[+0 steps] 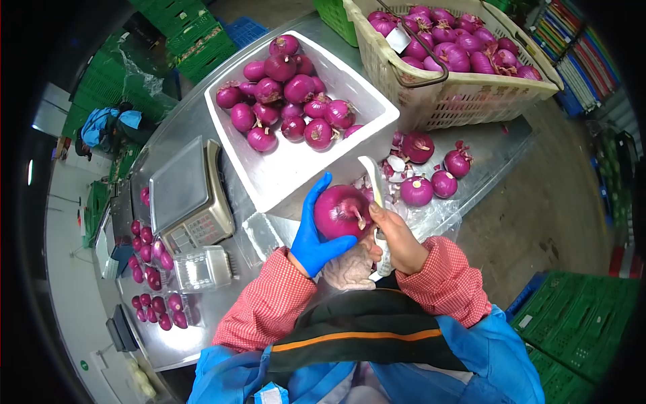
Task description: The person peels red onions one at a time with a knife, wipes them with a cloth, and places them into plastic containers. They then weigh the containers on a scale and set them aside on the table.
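My left hand (311,244), in a blue glove, cups a large red onion (336,207) with its fingers and thumb wrapped round it. The onion's dry root or stem end points toward my right side. Bare and closed, my right hand (402,244) grips a knife (371,176) by its handle, the pale blade pointing up beside the onion. My right thumb is right at the onion's edge. Below both hands lies a crumpled beige cloth (353,268). Just beyond the knife are onion skins and trimmings (396,165) and several loose onions (417,191) on the metal table.
A white foam box (282,176) of onions stands ahead, beside a cream basket (464,101) heaped with more. At left are a scale (180,185), clear plastic trays (203,268) and packed onions (156,306). Green crates (565,316) stand at right; a person (101,131) bends far left.
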### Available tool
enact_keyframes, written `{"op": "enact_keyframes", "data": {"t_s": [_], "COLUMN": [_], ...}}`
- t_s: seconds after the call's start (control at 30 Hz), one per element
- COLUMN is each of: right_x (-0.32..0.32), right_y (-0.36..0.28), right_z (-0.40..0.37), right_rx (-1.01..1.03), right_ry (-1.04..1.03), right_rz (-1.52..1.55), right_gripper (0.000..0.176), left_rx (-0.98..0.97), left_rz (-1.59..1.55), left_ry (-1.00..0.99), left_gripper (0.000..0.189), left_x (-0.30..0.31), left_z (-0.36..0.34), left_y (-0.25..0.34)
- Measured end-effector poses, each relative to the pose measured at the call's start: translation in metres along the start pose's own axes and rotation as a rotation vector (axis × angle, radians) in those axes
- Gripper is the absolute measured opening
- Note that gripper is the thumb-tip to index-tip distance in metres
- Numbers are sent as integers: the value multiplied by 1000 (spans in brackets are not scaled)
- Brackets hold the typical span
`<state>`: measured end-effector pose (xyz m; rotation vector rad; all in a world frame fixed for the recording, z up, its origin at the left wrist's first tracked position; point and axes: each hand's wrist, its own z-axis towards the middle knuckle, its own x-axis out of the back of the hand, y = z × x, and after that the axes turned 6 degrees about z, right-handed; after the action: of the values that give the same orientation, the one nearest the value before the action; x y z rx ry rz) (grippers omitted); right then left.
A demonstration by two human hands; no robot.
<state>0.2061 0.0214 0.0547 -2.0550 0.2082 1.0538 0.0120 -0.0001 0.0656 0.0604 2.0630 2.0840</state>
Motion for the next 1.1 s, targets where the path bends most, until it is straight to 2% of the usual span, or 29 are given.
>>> {"op": "enact_keyframes", "data": {"t_s": [0.03, 0.13, 0.17, 0.27, 0.3, 0.7, 1.0, 1.1], "right_x": [3, 5, 6, -8, -10, 3, 17, 28], "right_y": [4, 1, -10, -26, -23, -27, -19, -18], "right_z": [3, -1, -9, -27, -27, -19, -21, -29], "right_rx": [63, 218, 833, 886, 928, 973, 869, 757], "right_ry": [0, 180, 283, 180, 193, 211, 349, 431], "right_rz": [-80, -552, -1302, -1746, -1810, -1857, -1824, -1778], "right_gripper": [39, 32, 21, 28, 31, 32, 36, 37], "left_rx": [11, 13, 45, 108, 115, 149, 108, 119], "left_rz": [-29, -67, -67, -58, -48, 62, 96, 69], "left_ry": [12, 93, 99, 109, 105, -13, -35, -64], "left_gripper": [104, 99, 98, 94, 93, 87, 89, 90], "left_x": [1, 3, 5, 7, 3, -9, -11, -4], "left_z": [-1, -8, -9, -11, -12, -17, -16, -17], "left_y": [-3, -16, -17, -11, -6, 12, 5, 4]}}
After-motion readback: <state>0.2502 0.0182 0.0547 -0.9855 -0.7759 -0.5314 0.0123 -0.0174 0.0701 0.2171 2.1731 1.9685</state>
